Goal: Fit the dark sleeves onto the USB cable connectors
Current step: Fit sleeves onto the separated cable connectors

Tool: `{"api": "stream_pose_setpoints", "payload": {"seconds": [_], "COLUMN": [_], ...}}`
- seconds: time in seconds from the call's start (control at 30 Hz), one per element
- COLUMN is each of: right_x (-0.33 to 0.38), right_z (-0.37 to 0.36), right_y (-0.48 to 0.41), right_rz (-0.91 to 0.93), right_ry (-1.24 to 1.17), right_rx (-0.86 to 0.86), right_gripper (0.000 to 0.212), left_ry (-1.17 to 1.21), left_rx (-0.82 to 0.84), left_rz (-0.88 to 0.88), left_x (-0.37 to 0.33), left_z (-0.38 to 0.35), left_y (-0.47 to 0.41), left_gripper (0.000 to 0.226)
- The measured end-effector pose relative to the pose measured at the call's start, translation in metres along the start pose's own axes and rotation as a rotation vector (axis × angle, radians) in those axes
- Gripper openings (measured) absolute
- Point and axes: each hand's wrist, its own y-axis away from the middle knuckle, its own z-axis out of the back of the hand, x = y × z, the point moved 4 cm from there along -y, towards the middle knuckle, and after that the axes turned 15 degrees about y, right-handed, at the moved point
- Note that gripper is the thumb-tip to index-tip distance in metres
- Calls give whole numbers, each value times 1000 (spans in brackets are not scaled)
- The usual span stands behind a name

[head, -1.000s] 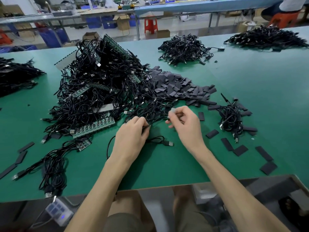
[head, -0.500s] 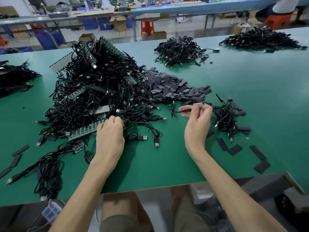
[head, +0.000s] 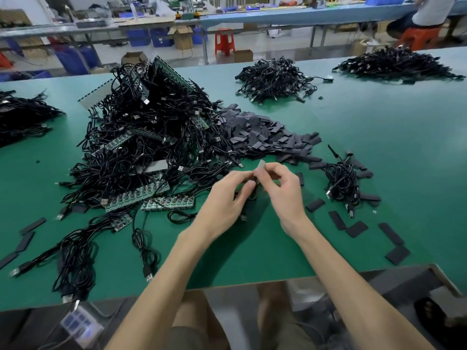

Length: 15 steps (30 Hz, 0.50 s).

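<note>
Two bare hands meet above a green-topped work bench (head: 379,127): right hand (head: 283,190) pinches a silver metal USB connector (head: 261,165), tip up, w/ a dark sleeve (head: 257,178) just below it btwn the fingers; left hand (head: 227,195) closes thumb & forefinger on the same piece from the other side. Behind, a big tangled heap of black USB cables w/ green circuit strips (head: 151,147) touches a mound of flat dark sleeves (head: 265,137). Small cable bundle (head: 341,180) lies to the right, loose flat sleeves (head: 356,228) near it.
</note>
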Motion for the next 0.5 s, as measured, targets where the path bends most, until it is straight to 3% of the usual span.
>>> {"api": "stream_pose_setpoints", "payload": {"seconds": [0.27,0.4,0.5], "right_x": [-1,-4,-5], "right_z": [4,17,17], "right_y": [-1,0,-4], "right_rz": [-48,-77,-167], "right_ry": [-37,339,506], "right_rx": [-69,-317,-286], "right_gripper": [5,22,38], "left_ry": [215,112,28], "left_rx": [-150,-120,-91], "left_rz": [31,74,97], "left_x": [17,28,36], "left_z": [-16,-14,-6], "left_y": [-9,-4,-1], "left_gripper": [21,21,23]}}
